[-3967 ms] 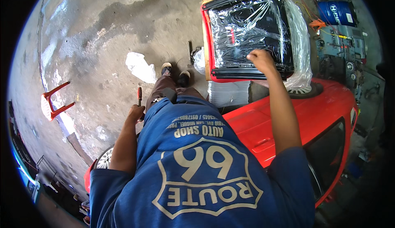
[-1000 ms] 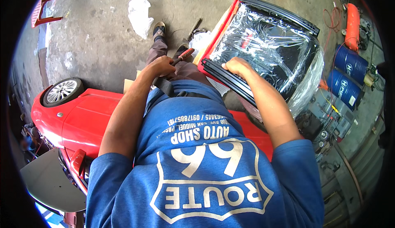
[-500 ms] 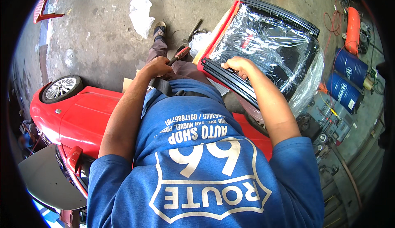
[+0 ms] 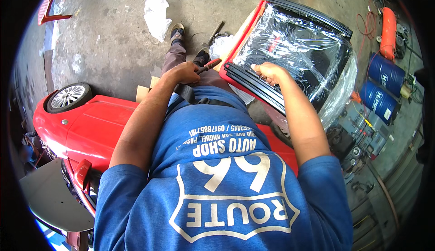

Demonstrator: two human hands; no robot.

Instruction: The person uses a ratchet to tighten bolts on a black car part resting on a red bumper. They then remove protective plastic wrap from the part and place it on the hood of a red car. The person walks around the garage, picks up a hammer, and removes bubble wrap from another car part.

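My left hand is closed around a red-handled hand tool, held in front of my waist; its working end is too unclear to name. To the right lies a red-edged panel, its dark face wrapped in crinkled clear plastic film. Black ribbed rails run along its near edge, and another black rail lies along the far edge. Over the near rails, my right hand has its fingers curled, thumb toward the film. What those fingers hold, if anything, is hidden.
A red car stands at the left. White plastic bags lie on the concrete floor ahead, near my feet. Blue drums, an orange cylinder and machine parts line the right. A red stool is at the far left.
My left hand has shifted slightly right, and the red-handled tool now points more to the right. My right hand has moved a little right along the near rails.
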